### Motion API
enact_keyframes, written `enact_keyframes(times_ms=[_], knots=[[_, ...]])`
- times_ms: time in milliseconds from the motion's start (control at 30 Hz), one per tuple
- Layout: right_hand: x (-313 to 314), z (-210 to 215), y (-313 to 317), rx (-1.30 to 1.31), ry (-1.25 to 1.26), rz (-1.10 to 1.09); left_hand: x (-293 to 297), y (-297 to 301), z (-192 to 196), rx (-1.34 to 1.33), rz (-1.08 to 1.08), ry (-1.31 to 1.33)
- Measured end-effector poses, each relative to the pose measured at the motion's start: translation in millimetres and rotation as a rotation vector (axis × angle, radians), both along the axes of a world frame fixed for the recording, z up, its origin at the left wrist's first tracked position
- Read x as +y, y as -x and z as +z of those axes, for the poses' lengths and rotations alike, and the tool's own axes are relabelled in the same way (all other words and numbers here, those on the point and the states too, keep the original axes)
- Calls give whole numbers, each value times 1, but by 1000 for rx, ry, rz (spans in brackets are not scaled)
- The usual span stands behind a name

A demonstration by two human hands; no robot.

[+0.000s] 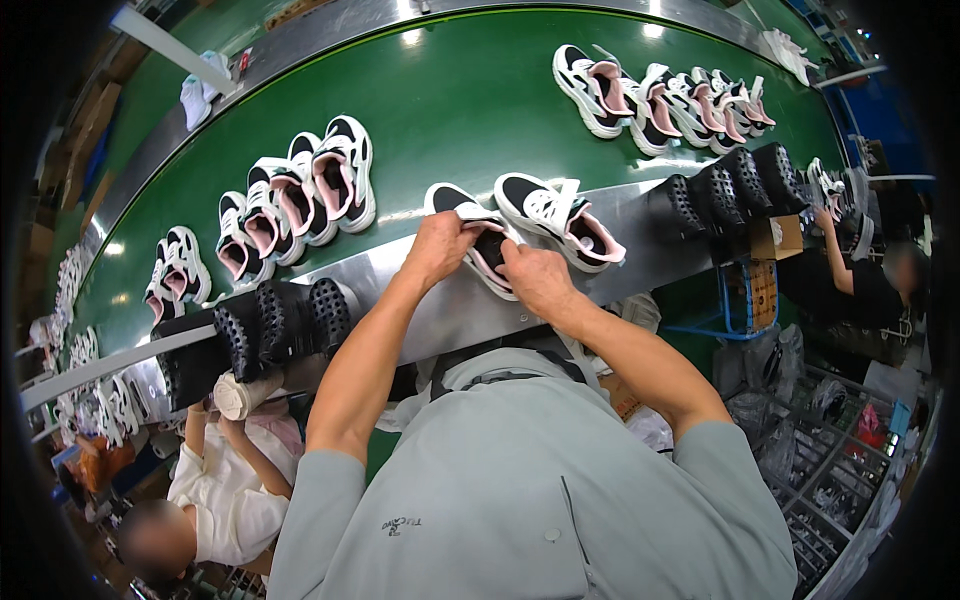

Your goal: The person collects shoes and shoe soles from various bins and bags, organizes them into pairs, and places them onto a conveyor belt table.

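Observation:
Right before me, a black and white sneaker (pixel 452 199) with a pink lining lies with its toe pointing away, over the edge between the green belt and the metal ledge. My left hand (pixel 440 246) is closed on the left side of its opening. On the other side, near the heel, my right hand (pixel 538 278) grips the collar, its fingertips partly inside the shoe. Its matching sneaker (pixel 548 214) rests just to the right, untouched, with white laces and a loose white strap.
Sneakers in groups (pixel 292 200) stand on the green belt (pixel 450 100) at left, with more sneakers (pixel 655 100) at far right. Black studded blocks (pixel 270 325) line the metal ledge (pixel 385 290) on both sides. Co-workers sit at lower left (pixel 230 470) and far right (pixel 850 290).

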State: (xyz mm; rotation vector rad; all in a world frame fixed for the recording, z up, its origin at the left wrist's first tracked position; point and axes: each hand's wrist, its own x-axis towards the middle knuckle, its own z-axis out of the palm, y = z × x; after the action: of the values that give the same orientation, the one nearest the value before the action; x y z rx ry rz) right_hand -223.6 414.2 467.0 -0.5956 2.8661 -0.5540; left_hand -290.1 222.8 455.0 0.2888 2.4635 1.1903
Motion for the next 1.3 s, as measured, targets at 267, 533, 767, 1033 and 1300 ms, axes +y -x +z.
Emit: enact_keyframes(times_ms=[267, 533, 767, 1033, 1300], knots=[[-14, -35, 1, 202, 390, -336, 6, -17, 1, 247, 33, -86], [-5, -37, 9, -206, 370, -490, 48, -74, -16, -30, 421, 265], [-4, -11, 29, 60, 580, -237, 18, -75, -9, 17, 390, 145], [3, -19, 67, 100, 399, 451, 12, -68, -44, 197, 584, 38], [-4, -36, 77, -594, 973, -4, 29, -77, -9, 144, 581, 21]])
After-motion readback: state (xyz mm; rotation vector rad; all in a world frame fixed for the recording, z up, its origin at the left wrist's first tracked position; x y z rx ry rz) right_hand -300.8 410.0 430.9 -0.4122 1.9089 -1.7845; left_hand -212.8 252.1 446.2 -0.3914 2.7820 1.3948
